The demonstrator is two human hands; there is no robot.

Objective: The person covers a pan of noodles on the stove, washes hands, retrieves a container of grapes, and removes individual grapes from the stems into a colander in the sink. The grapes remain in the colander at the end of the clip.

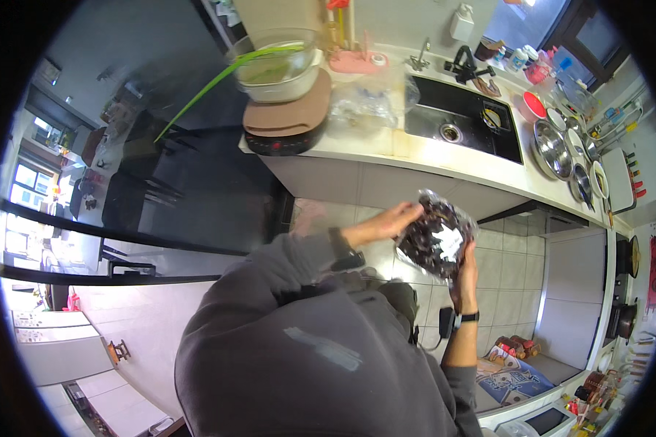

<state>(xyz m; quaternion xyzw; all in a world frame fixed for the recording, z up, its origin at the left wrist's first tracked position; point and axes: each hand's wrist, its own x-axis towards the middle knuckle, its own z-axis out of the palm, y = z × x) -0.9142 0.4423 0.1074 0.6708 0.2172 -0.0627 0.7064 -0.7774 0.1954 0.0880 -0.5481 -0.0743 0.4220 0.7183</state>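
A clear plastic bag of dark dried food (429,237), with a white label on its face, is held up over the tiled floor in front of the counter. My left hand (385,223) grips its upper left edge with the thumb and fingers. My right hand (466,273) holds the bag's lower right side, fingers partly hidden behind it. A small black device on a strap sits at my right wrist. The exact kind of food cannot be told.
Past the bag runs a white countertop (377,143) with a black sink (470,117). Crumpled plastic bags (363,106) lie left of the sink. A lidded glass container (279,68) stands on an appliance. Metal bowls (552,148) stand at the right. A dark glossy panel (213,180) rises at left.
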